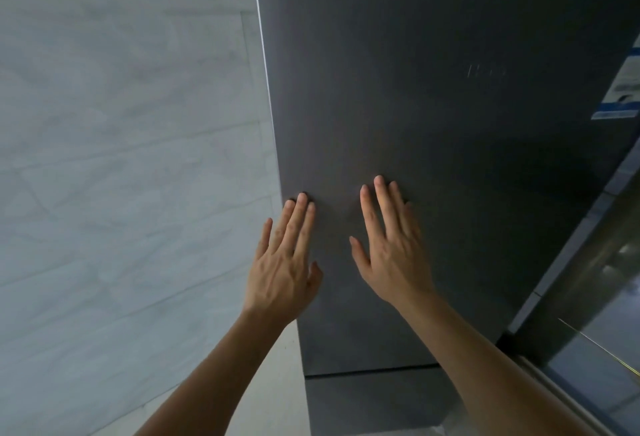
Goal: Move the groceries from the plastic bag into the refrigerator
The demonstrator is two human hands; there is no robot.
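Note:
A tall dark grey refrigerator (433, 106) fills the middle and right of the head view, its upper door closed. My left hand (282, 262) lies flat on the door near its left edge, fingers straight. My right hand (391, 248) presses flat on the same door a little to the right, fingers spread and straight. Neither hand holds anything. A seam low on the front separates the upper door from a lower door (374, 401). The plastic bag and the groceries are out of view.
A pale marble-tiled wall (121, 158) runs along the refrigerator's left side. A blue and white label (620, 89) sticks to the refrigerator's right part. At the far right is a dark glossy panel (595, 297) with reflections.

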